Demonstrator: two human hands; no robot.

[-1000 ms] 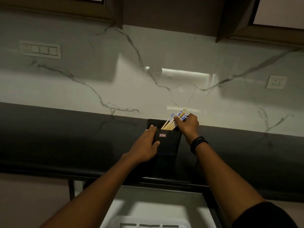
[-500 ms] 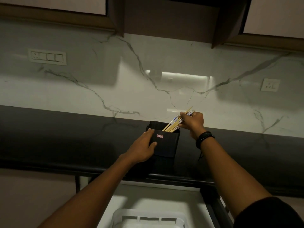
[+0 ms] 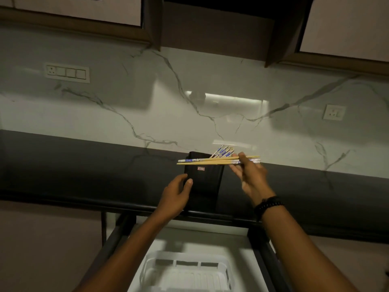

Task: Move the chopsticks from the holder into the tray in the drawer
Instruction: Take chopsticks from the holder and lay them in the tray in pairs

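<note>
A black box-shaped holder [image 3: 205,180] stands on the dark counter, with several blue-and-white-topped chopsticks [image 3: 224,151] still leaning out of its top right corner. My left hand [image 3: 177,191] grips the holder's left side. My right hand [image 3: 249,175] pinches a small bunch of wooden chopsticks [image 3: 210,161] and holds them level just above the holder's rim, their ends pointing left. Below the counter, a white plastic tray [image 3: 187,272] lies in the open drawer [image 3: 260,249].
The dark counter [image 3: 84,169] runs along a white marble backsplash with a switch plate [image 3: 67,72] at left and a socket [image 3: 334,112] at right. Wall cabinets [image 3: 345,26] hang overhead. The drawer's dark side rails flank the tray.
My right hand has pulled a bunch of chopsticks up out of the holder and turned them from slanted to level. My left hand stays on the holder. More of the drawer and tray shows.
</note>
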